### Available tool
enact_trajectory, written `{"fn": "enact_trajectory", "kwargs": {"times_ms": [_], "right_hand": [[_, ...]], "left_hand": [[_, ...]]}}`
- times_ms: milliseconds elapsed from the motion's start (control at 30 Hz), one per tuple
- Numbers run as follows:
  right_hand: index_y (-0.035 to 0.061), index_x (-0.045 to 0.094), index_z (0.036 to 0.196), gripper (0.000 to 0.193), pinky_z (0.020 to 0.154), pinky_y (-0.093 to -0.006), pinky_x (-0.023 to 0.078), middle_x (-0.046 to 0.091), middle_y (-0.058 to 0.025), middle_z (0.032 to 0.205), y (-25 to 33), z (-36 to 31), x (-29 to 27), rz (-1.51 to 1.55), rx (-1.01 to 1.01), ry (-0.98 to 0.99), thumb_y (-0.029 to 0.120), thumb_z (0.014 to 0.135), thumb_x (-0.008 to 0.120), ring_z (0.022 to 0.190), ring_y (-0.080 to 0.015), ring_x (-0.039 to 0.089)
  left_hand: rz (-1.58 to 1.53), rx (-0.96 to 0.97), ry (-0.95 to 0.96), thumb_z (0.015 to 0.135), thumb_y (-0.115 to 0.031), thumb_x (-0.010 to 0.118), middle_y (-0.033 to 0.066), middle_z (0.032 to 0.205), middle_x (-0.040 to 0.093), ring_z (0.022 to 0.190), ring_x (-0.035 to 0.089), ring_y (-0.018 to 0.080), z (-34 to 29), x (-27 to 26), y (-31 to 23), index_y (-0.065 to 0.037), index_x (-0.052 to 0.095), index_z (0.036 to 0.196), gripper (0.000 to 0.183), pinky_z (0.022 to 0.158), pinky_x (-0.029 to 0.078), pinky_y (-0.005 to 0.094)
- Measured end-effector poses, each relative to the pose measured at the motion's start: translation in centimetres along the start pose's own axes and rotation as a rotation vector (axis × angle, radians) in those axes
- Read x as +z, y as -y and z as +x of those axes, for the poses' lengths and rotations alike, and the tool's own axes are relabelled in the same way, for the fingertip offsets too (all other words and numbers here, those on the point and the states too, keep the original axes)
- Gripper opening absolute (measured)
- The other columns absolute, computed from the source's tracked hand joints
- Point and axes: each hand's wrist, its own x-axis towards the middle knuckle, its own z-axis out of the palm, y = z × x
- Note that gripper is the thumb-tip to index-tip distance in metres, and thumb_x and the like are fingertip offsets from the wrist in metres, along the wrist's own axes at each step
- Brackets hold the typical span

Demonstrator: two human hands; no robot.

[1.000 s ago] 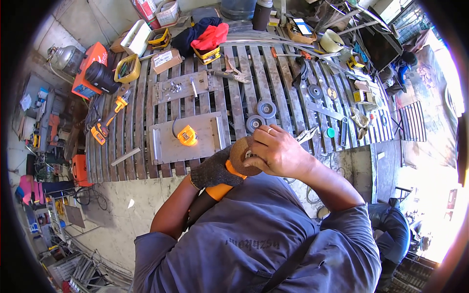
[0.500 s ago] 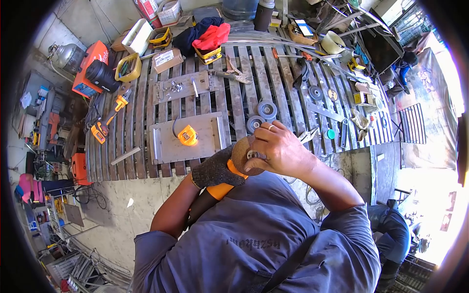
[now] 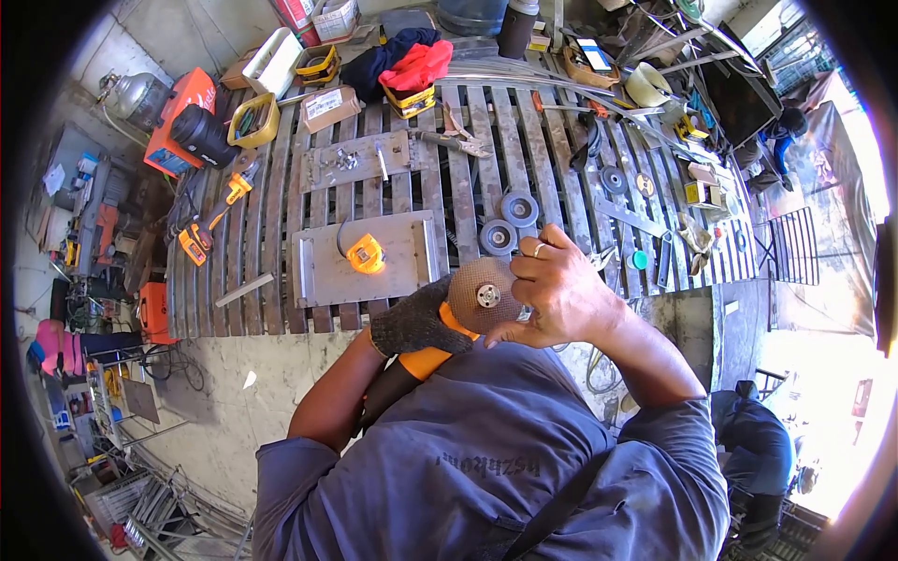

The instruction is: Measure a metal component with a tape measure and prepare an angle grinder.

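Note:
My left hand, in a dark knitted glove, is closed round the head of an angle grinder with a yellow-orange and black body. Its brown, mesh-patterned disc faces up in front of my chest, and a metal nut shows at its centre. At the disc's right edge is my bare right hand, wearing a ring. Its fingers curl at the rim, with the thumb by the lower edge; the fingertips are partly hidden.
On the slatted metal table lie a metal plate bearing a yellow tape measure, two grey discs, locking pliers and a second yellow power tool. Boxes and a red cloth stand along the back.
My right hand has moved off the nut at the disc's centre to the disc's right edge, uncovering the nut. The left hand keeps its hold on the grinder.

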Motion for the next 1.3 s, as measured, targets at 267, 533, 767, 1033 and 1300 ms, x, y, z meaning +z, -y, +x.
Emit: {"fn": "enact_trajectory", "kwargs": {"times_ms": [267, 533, 767, 1033, 1300], "right_hand": [[0.0064, 0.068, 0.08, 0.055, 0.083, -0.0403, 0.043, 0.055, -0.0047, 0.084, 0.2, -0.1, -0.5, -0.037, 0.005, 0.133, 0.057, 0.067, 0.086, 0.088, -0.0247, 0.056], [0.0057, 0.066, 0.127, 0.079, 0.09, -0.043, 0.044, 0.061, -0.0074, 0.102, 0.4, -0.4, -0.7, -0.01, 0.027, 0.175, 0.056, 0.068, 0.084, 0.099, -0.0266, 0.058], [0.0162, 0.061, 0.138, 0.078, 0.097, -0.0449, 0.05, 0.06, -0.0109, 0.133, 0.6, 0.5, 1.2, -0.112, -0.221, 0.167, 0.056, 0.073, 0.079, 0.113, -0.028, 0.06], [0.0058, 0.067, 0.124, 0.054, 0.071, -0.045, 0.059, 0.061, -0.0216, 0.116, 2.5, 2.5, 3.1, -0.317, 0.3, -0.138, 0.036, 0.08, 0.074, 0.09, -0.0359, 0.063], [0.0012, 0.053, 0.141, 0.07, 0.101, -0.0519, 0.047, 0.055, -0.0262, 0.134, -0.1, 2.2, 0.1, -0.409, 0.444, -0.271, 0.039, 0.086, 0.075, 0.116, -0.0443, 0.057]], "left_hand": [[0.155, 0.059, 0.035, 0.076, -0.021, 0.089, 0.0122, 0.138, 0.06, 0.126, 0.057, 0.0221, 0.5, 0.1, 1.1, -0.002, 0.046, 0.147, 0.085, 0.111, 0.045, 0.0354], [0.226, 0.153, -0.003, 0.075, -0.015, 0.088, 0.0112, 0.131, 0.065, 0.118, 0.061, 0.019, 0.6, 0.3, 1.8, -0.003, 0.049, 0.144, 0.08, 0.105, 0.05, 0.0388], [0.151, -0.021, 0.19, 0.088, -0.028, 0.079, 0.0136, 0.153, 0.048, 0.142, 0.045, 0.0199, 0.3, 0.0, 1.1, -0.01, 0.046, 0.152, 0.074, 0.12, 0.036, 0.0331], [-0.363, 0.282, -0.075, 0.082, -0.014, 0.083, 0.0078, 0.131, 0.063, 0.118, 0.059, 0.0143, 4.4, 0.5, -0.2, -0.006, 0.053, 0.137, 0.063, 0.103, 0.052, 0.036], [-0.213, 0.337, -0.224, 0.071, -0.019, 0.093, 0.0118, 0.12, 0.064, 0.111, 0.061, 0.0185, 11.0, 1.0, -2.0, -0.001, 0.051, 0.13, 0.074, 0.1, 0.051, 0.0391]]}}
